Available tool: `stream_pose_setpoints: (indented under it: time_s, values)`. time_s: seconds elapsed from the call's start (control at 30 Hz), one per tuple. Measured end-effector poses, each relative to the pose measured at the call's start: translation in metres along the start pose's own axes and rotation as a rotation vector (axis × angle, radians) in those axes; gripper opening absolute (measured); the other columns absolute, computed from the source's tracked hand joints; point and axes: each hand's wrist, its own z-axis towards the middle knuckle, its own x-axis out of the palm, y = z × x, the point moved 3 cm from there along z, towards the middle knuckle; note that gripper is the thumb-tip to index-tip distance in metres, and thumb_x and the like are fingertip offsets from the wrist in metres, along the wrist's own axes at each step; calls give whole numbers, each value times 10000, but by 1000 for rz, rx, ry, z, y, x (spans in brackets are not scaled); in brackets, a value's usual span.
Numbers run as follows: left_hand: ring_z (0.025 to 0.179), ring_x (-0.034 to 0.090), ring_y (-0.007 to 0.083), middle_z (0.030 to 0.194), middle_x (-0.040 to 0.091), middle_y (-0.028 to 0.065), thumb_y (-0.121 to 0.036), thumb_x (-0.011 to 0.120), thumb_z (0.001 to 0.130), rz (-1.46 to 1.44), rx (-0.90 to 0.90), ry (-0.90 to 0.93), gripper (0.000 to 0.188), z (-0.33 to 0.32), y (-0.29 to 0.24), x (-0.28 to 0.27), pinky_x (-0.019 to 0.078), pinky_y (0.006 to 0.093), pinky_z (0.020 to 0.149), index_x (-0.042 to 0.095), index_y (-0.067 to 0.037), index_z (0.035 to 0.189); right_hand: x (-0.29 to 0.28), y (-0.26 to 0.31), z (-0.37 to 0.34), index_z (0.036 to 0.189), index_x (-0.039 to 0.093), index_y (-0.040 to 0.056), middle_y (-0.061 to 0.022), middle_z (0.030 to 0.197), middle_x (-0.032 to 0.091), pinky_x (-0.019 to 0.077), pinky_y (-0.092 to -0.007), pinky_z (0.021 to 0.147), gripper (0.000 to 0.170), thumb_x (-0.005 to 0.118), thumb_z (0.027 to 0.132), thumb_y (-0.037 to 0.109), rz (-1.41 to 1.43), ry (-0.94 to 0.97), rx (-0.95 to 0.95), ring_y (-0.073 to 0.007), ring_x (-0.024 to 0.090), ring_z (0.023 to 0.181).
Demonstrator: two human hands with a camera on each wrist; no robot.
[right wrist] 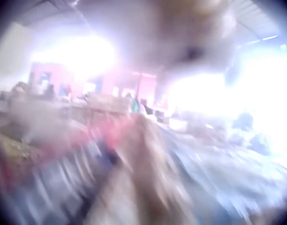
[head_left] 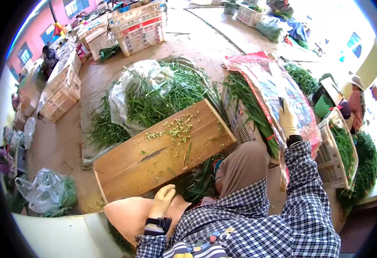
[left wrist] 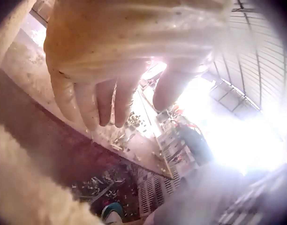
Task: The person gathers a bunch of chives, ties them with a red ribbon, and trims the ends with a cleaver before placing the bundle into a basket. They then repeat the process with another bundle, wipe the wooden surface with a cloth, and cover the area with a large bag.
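Note:
A wooden board (head_left: pixel 154 155) with chopped pale green bits (head_left: pixel 180 129) on it lies in front of the person. At its near edge is the gloved left hand (head_left: pixel 163 201), fingers loosely extended; the left wrist view shows this hand (left wrist: pixel 129 61) above the board (left wrist: pixel 139 157) with nothing in its fingers. Over a pink-edged plastic sheet (head_left: pixel 300 107) reaches the gloved right hand (head_left: pixel 288 120), a thin dark thing (head_left: pixel 281 102) at its fingertips. Whether it grips that thing is unclear; the right wrist view is blurred. Long green stalks (head_left: pixel 251 107) lie beside the sheet.
A heap of greens (head_left: pixel 171 94) with clear plastic (head_left: pixel 143 75) lies beyond the board. Crates (head_left: pixel 137 30) stand at the back left, another crate of greens (head_left: pixel 337 150) at the right. Bagged greens (head_left: pixel 50 189) lie at the left. Another person (head_left: pixel 356 103) is at the far right.

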Motion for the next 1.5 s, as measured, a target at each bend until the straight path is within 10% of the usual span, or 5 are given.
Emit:
stream_pose_setpoints:
  time_s: [0.33,0.57,0.77,1.27,1.5]
  values:
    - [1228,574,194,1292,660,93,-270,650,995,80,74,-110,356,-6,-6,-25,434,322,1066,672,-5,1231,22,-31,33,1346,588,62,-268,1253,652,501,-500,971,606,668,890,454,-383,817,-31,-392,641,1164]
    - [527,324,187,952,671,111,-544,622,916,-827,-503,-533,642,33,109,-23,298,370,480,585,-98,1376,-39,240,5,1375,605,83,-122,1268,697,512,-308,985,420,666,969,170,1072,585,-301,-206,667,1142]
    - [1530,203,355,1672,140,204,-639,580,943,-1178,-593,-525,972,35,75,13,156,505,1229,125,-121,1628,88,398,-138,1423,547,54,-185,1356,631,512,-370,1024,502,660,959,211,602,1132,-784,-302,652,1182]
    - [964,594,248,1102,641,114,-173,686,878,-524,-591,-645,413,44,129,43,456,408,899,568,4,1232,228,419,-61,1391,559,45,-158,1365,626,500,-356,1055,413,572,1001,180,641,384,-989,-298,627,1207]
    - [1313,542,299,1418,593,167,-196,657,921,-566,-423,-539,519,91,199,65,392,348,1111,542,-4,1390,55,379,-217,1119,736,116,-139,1028,742,569,-420,832,303,626,958,347,662,1327,-935,-332,709,926]
